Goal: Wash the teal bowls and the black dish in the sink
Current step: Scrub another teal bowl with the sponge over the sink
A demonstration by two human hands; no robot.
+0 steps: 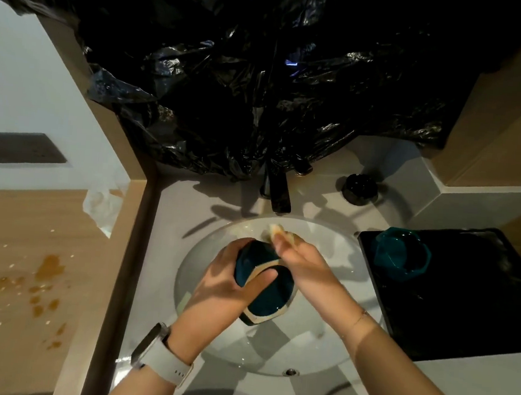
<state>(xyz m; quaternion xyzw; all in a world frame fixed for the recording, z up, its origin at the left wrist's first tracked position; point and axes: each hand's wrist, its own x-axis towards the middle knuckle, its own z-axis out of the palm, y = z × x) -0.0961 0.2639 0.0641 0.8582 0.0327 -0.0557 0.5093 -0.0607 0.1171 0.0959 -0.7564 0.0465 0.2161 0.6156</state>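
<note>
Scrubbing step in hand | pale sponge [276,230] is pinched by right hand [302,259] fingers [280,241]; glossy teal ceramic bowl [262,284] is gripped by left hand [229,284] over white round sink [327,354] | second teal bowl [401,252] rests on black tray [463,309] on table | next, judged: bowl turned, rinsed under black faucet [279,196].

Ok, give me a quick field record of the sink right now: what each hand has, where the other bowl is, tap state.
left hand: grips teal bowl, tilted over the sink
right hand: holds pale sponge against the bowl
second teal bowl: upright on black tray, right of sink
black dish: on counter behind sink, right of faucet
water flow: none visible
wrist: watch on left arm
</note>
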